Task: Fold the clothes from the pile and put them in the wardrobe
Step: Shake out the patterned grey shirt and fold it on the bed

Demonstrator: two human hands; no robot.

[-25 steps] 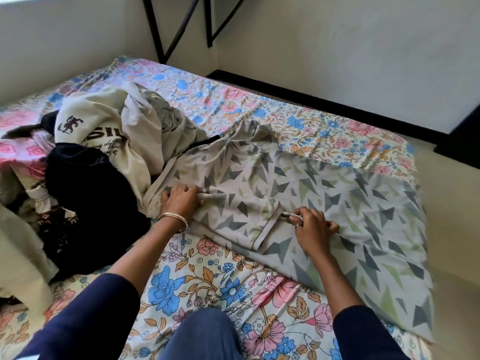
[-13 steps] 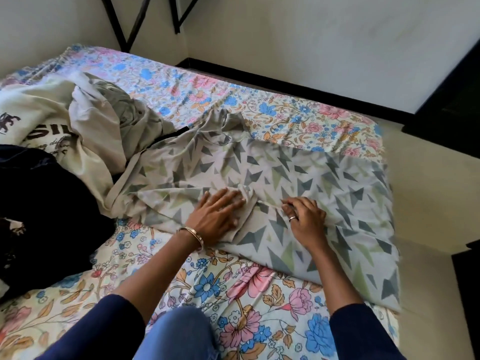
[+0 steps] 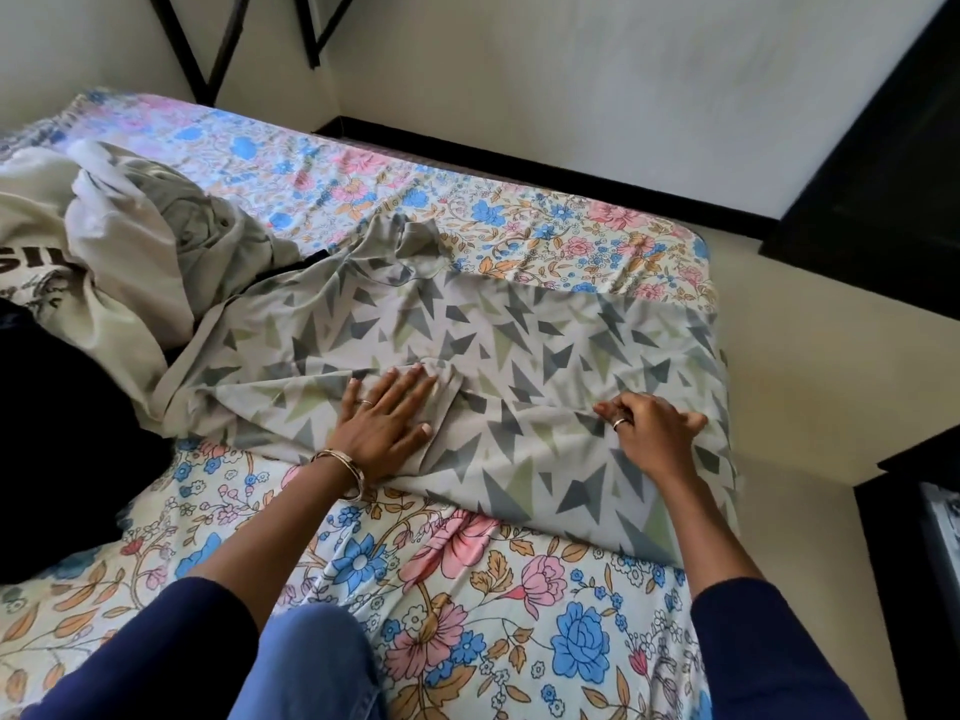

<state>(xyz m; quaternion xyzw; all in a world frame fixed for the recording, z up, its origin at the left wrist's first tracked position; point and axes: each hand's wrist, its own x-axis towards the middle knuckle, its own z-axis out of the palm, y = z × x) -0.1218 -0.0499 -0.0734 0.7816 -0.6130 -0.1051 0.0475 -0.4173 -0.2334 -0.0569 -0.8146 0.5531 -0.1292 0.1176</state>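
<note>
From the head view, a pale garment printed with grey and green triangles lies spread across the right half of a bed with a floral sheet, its right edge drooping over the bed's side. The left hand lies flat on the cloth near its near edge, fingers spread and palm down, a bangle on the wrist. The right hand rests further right, fingers curled together, pinching a fold of the same garment. At far left sits the pile of clothes, cream and grey pieces touching the garment's left end, with a black garment nearer.
</note>
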